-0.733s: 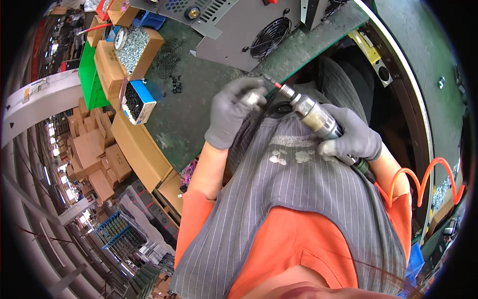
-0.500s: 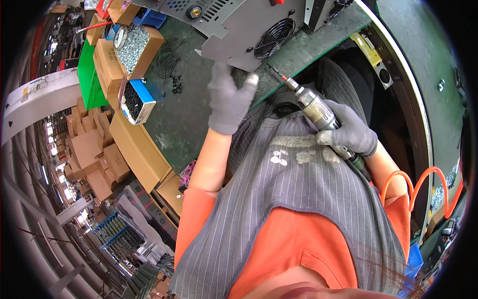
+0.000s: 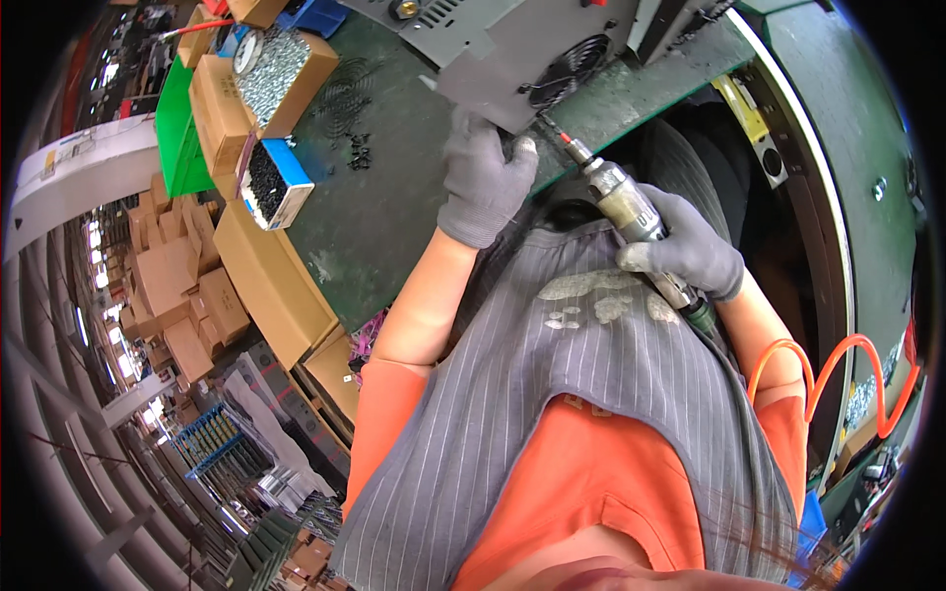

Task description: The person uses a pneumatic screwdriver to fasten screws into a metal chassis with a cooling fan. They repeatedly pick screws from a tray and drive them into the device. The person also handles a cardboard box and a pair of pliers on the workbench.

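My left hand (image 3: 485, 180), in a grey glove, rests its fingers on the near edge of a grey metal housing (image 3: 512, 49) with a round fan grille, which lies on the green workbench (image 3: 394, 177). Whether it pinches anything small I cannot tell. My right hand (image 3: 687, 251), also gloved, grips a pneumatic screwdriver (image 3: 621, 202). The tool's thin bit with a red collar points up-left and touches the housing's near edge beside my left fingers. An orange coiled air hose (image 3: 828, 369) runs off to the right of the tool.
Cardboard boxes holding screws (image 3: 281, 64) and a blue-rimmed box of dark screws (image 3: 268, 182) stand at the bench's left. A few loose black screws (image 3: 360, 153) lie nearby. A green bin (image 3: 177, 138) and stacked cartons (image 3: 172, 286) sit beyond the bench edge.
My left hand moved up from my chest to the housing's near edge. My right hand raised the screwdriver so its bit now meets the housing.
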A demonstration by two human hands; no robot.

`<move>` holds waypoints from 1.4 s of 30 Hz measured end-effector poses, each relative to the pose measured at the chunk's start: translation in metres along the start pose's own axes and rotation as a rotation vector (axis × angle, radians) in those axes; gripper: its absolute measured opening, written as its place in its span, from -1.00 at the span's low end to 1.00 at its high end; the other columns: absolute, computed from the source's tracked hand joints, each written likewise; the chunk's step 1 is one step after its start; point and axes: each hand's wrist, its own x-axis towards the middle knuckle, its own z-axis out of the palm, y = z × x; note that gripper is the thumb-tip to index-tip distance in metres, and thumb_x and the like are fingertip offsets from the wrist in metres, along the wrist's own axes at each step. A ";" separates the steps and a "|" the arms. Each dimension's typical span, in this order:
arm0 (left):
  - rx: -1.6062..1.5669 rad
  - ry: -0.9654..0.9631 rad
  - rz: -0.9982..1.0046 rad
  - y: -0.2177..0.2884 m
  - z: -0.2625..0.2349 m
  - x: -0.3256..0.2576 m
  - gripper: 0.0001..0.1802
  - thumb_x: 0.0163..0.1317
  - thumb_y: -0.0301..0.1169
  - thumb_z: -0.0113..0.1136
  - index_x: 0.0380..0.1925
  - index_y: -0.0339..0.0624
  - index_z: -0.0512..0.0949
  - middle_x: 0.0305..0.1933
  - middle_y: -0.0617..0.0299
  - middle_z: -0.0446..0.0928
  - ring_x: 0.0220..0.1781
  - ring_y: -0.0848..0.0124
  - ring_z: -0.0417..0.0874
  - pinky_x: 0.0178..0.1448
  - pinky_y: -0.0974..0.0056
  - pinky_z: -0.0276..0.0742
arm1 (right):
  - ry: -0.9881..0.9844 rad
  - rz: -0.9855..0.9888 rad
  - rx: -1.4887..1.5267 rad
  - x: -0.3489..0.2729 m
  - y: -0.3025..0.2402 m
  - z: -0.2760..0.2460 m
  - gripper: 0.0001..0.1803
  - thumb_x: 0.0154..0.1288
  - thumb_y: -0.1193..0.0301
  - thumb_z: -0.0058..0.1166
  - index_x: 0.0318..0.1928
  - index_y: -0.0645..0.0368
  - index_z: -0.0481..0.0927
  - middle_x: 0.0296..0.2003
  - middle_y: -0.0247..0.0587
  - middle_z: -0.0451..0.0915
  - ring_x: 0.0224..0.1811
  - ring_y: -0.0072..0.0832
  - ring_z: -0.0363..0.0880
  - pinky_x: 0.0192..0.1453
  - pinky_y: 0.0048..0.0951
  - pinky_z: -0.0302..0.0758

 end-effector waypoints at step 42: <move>-1.925 -0.149 -0.841 0.019 -0.009 -0.035 -0.78 0.35 -0.39 0.08 -0.04 -0.17 0.50 -0.14 0.14 0.57 -0.17 0.33 0.61 -0.23 0.30 0.58 | -0.122 -0.027 -0.080 -0.026 -0.014 -0.011 -0.17 -0.21 0.14 0.51 0.08 0.29 0.48 -0.21 -0.28 0.56 -0.18 -0.54 0.50 -0.04 -0.46 0.46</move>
